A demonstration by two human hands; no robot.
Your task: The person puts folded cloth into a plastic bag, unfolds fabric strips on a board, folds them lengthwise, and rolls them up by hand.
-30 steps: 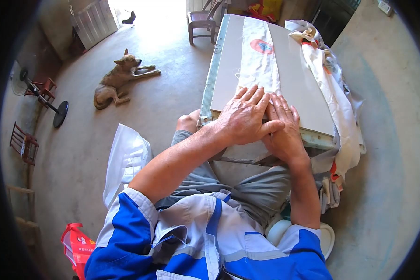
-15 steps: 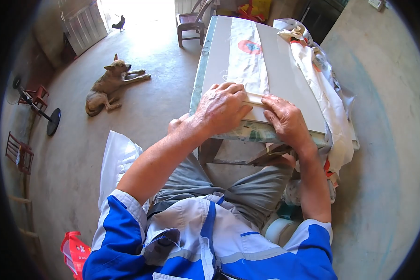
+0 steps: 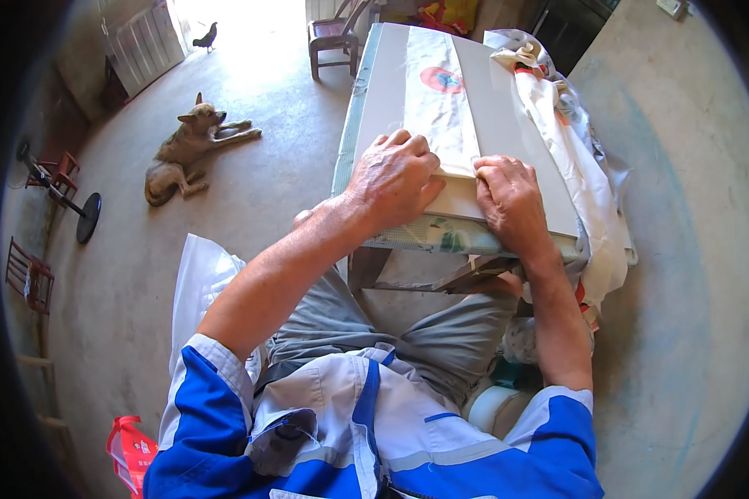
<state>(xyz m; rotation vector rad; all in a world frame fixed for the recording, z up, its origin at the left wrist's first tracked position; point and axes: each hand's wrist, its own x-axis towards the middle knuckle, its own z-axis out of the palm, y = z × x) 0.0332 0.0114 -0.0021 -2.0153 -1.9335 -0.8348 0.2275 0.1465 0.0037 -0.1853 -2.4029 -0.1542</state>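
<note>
A long white cloth strip (image 3: 434,116) with a round orange-red and blue print lies lengthwise on the white board on top of the table (image 3: 516,137). Its near end is folded over, with a straight crease running between my hands. My left hand (image 3: 395,179) has its fingers curled over the left end of that fold. At the fold's right corner, my right hand (image 3: 512,200) pinches the cloth between thumb and fingers. The fingertips of my left hand are partly hidden behind its knuckles.
White fabric (image 3: 558,125) is heaped along the table's right edge and hangs down. A dog (image 3: 183,154) lies on the floor to the left. Beyond are a wooden chair (image 3: 334,37) and a black chicken (image 3: 206,37). A red bag (image 3: 131,453) is at lower left.
My left hand's fingers have curled tighter over the fold. My right hand has gone from flatter fingers on the cloth to a pinch at its corner. The camera view has shifted slightly.
</note>
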